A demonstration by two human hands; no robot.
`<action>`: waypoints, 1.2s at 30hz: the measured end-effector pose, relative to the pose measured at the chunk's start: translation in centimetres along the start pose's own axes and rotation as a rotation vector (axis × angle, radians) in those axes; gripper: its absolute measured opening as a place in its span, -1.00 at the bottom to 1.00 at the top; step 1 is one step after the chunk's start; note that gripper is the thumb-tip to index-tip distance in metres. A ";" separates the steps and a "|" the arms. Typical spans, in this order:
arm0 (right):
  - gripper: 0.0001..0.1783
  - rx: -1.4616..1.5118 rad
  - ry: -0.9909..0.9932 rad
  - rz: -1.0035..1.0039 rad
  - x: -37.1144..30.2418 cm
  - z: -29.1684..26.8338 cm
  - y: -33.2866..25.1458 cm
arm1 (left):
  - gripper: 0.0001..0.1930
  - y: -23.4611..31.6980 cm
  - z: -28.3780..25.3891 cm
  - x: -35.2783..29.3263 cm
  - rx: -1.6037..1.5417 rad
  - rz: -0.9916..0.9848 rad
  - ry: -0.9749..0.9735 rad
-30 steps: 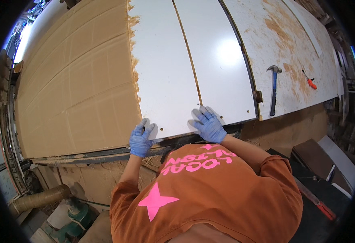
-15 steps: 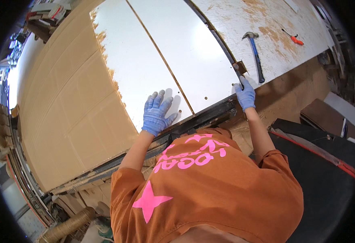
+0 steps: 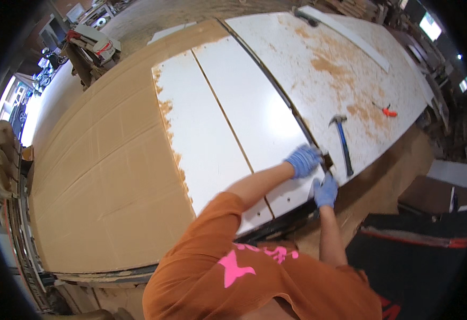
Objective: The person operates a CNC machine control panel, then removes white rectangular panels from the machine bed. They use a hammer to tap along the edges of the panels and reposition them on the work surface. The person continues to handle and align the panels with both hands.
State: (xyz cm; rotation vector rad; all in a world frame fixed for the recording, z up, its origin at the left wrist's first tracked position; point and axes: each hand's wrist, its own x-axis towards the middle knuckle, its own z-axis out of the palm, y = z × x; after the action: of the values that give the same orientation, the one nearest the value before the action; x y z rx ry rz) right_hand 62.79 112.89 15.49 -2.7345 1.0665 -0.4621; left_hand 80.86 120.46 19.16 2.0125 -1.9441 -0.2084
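Both of my hands wear blue gloves and are at the right edge of a white board (image 3: 217, 112) with a brown groove and small holes. My left hand (image 3: 304, 160) lies over that edge, its fingers curled at the dark strip (image 3: 281, 93) beside the board. What is under those fingers is hidden. Just nearer to me, my right hand (image 3: 325, 191) is closed round the near end of a slim dark tool, mostly covered by the glove. A small dark brown block (image 3: 327, 161) sits between the hands. Right of them lies a claw hammer (image 3: 343, 146) with a blue and black handle.
The white board rests on a large brown cardboard sheet (image 3: 105, 176). On the white sawdust-strewn surface to the right lie an orange-handled screwdriver (image 3: 387, 112) and a long white strip (image 3: 345, 37). Dark panels (image 3: 409, 256) stand at the lower right.
My left hand has left the board's near end, where it lay flat, and reached across to the right edge beside my right hand. The view has shifted, showing more of the far workshop.
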 end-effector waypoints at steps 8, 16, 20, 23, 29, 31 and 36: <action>-0.48 -0.072 -0.155 0.158 0.1 -1.3 -2.1 | -0.74 0.2 3.1 2.6 0.004 0.087 0.025; -0.61 -0.052 -0.218 0.207 1.7 -2.8 -1.5 | -0.70 3.0 1.2 3.2 -0.048 -0.141 -0.037; -0.60 0.035 -0.265 0.213 2.0 -3.0 -1.0 | -0.67 2.8 1.7 2.8 -0.090 -0.147 -0.030; -0.58 0.053 -0.317 0.200 1.8 -2.9 -0.8 | -0.68 2.3 0.9 2.4 -0.054 -0.132 -0.076; -0.60 0.033 -0.254 0.177 1.8 -2.8 -1.0 | -0.73 2.7 1.0 2.9 -0.047 -0.146 -0.092; -0.61 0.056 -0.300 0.159 2.5 -2.7 -1.0 | -0.74 2.8 0.6 3.2 -0.047 -0.186 -0.098; -0.51 0.146 -0.276 0.167 1.2 -2.8 0.8 | -0.71 3.5 1.2 3.2 -0.060 -0.173 -0.055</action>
State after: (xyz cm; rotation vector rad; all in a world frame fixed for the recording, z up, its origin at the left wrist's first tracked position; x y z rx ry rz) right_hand 62.13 111.35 18.11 -2.4667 1.1255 -0.1271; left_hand 77.35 117.09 19.65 2.1563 -1.7730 -0.3635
